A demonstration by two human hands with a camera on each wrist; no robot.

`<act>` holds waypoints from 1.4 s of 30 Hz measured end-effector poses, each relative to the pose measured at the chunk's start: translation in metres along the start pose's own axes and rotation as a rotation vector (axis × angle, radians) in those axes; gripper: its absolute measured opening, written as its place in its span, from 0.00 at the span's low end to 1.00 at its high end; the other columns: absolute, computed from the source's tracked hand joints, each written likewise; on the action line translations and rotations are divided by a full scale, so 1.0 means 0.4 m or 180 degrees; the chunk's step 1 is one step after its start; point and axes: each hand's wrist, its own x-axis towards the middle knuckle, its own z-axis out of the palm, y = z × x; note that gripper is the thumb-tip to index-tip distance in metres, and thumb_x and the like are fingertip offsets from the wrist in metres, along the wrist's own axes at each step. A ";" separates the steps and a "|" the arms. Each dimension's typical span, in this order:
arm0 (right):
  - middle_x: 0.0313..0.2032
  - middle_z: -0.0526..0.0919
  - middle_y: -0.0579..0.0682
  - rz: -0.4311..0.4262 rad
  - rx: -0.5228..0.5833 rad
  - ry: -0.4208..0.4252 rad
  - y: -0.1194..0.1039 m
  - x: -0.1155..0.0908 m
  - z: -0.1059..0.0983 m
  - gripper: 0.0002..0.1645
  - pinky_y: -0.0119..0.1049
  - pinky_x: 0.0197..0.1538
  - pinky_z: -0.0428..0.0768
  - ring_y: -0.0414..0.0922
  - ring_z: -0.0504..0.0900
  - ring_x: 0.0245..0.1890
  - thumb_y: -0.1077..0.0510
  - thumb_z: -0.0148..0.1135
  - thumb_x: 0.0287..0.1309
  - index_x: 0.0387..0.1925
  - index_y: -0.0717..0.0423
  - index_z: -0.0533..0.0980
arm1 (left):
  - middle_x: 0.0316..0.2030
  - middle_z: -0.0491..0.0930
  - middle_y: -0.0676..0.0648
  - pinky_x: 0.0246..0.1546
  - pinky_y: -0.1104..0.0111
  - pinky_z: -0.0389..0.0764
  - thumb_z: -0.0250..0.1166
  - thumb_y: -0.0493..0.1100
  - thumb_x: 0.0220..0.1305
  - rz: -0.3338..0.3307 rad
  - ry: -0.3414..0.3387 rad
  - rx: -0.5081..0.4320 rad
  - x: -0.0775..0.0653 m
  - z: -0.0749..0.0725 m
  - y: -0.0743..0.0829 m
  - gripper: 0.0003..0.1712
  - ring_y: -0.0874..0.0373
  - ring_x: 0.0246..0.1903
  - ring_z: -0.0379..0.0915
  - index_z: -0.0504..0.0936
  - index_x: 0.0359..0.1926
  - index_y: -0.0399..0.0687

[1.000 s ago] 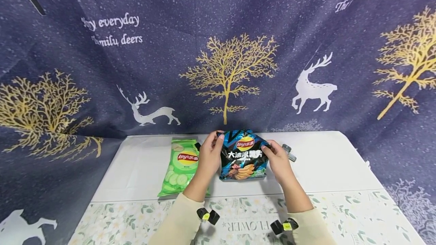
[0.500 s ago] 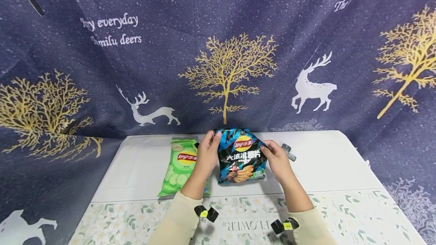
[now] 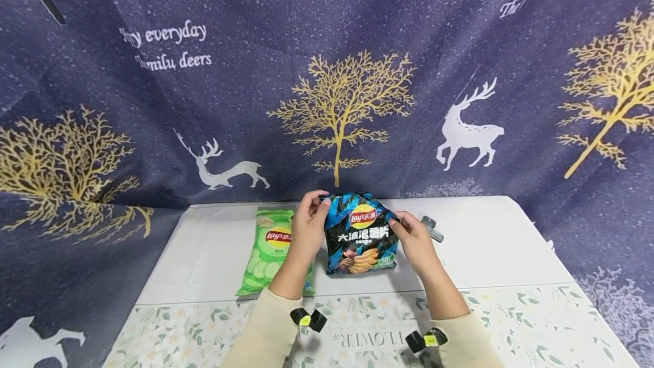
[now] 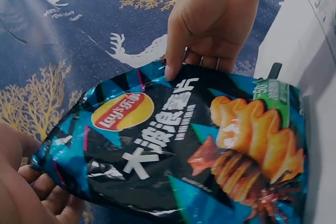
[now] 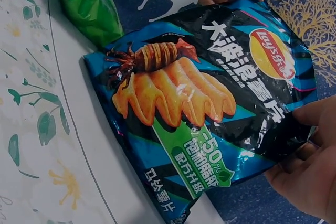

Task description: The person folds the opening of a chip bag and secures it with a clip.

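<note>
A black and blue bag of Lay's chips [image 3: 364, 243] is held upright between both hands, its printed front toward me. My left hand [image 3: 308, 226] pinches its upper left corner, the thumb in front and the other fingers behind. On the other side my right hand [image 3: 415, 240] pinches the bag's right edge below its folded top corner. In the right wrist view the right thumb presses on the front of the chip bag [image 5: 210, 93]. The left wrist view has the left hand [image 4: 31, 182] at the bag's top corner. Both hands' fingertips behind the bag are partly hidden.
A green bag of Lay's chips [image 3: 263, 268] lies flat at the left, partly covered by the left forearm. A grey clip-like object [image 3: 433, 229] sits behind the right hand. The white table [image 3: 490, 243] has a flowered mat [image 3: 511, 322] in front and a dark curtain [image 3: 388, 129] behind.
The black and blue chip bag has shifted slightly left and stands a little straighter. The left hand has moved slightly left and up with its corner; the right hand stays nearly in place.
</note>
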 end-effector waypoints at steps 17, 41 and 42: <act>0.47 0.86 0.61 -0.0218 -0.0059 -0.0078 -0.011 -0.011 0.001 0.16 0.28 0.50 0.79 0.36 0.82 0.43 0.56 0.56 0.73 0.52 0.62 0.80 | 0.52 0.83 0.50 0.65 0.53 0.74 0.63 0.39 0.71 0.2149 -0.0237 0.2670 0.008 0.054 0.112 0.15 0.53 0.55 0.80 0.85 0.55 0.49; 0.59 0.80 0.56 -0.0512 -0.0256 -0.0233 -0.008 -0.014 -0.004 0.24 0.36 0.64 0.75 0.40 0.77 0.59 0.45 0.47 0.78 0.61 0.56 0.76 | 0.39 0.86 0.51 0.46 0.60 0.84 0.63 0.32 0.67 0.1784 -0.0566 0.2852 0.006 0.078 0.133 0.12 0.55 0.39 0.84 0.89 0.38 0.51; 0.59 0.81 0.55 -0.0502 -0.0267 -0.0191 -0.008 -0.013 -0.005 0.25 0.37 0.66 0.73 0.40 0.76 0.60 0.45 0.45 0.79 0.60 0.56 0.77 | 0.39 0.86 0.51 0.47 0.60 0.84 0.63 0.31 0.67 0.1785 -0.0569 0.2821 0.006 0.078 0.133 0.12 0.55 0.39 0.84 0.89 0.38 0.51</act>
